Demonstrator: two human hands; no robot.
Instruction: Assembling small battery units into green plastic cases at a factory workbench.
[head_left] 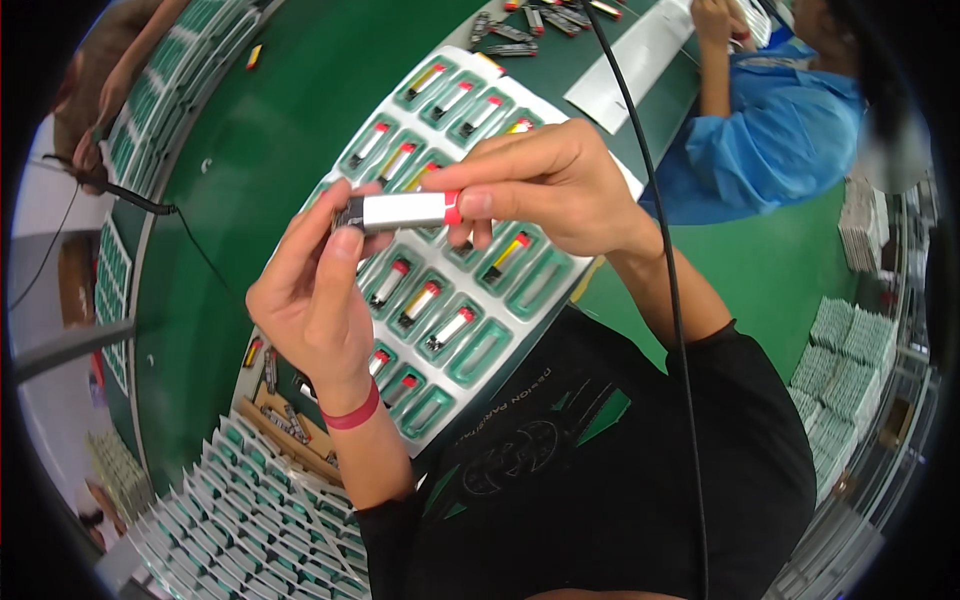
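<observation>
Both hands, left hand (315, 290) and right hand (545, 180), grip silver red-capped cylinder (400, 210)

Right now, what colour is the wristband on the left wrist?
Red wristband, seen best in the head view.

Held between left hand (315, 290) and right hand (545, 185), a small cylinder (398, 210), right above the compartment tray (600, 150) on the table (290, 110). Stacked empty trays (260, 520) lower left, co-worker (770, 120) seated far right.

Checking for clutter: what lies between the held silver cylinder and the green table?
Head view: a white compartment tray of small cylinders lies beneath the silver cylinder.
</observation>
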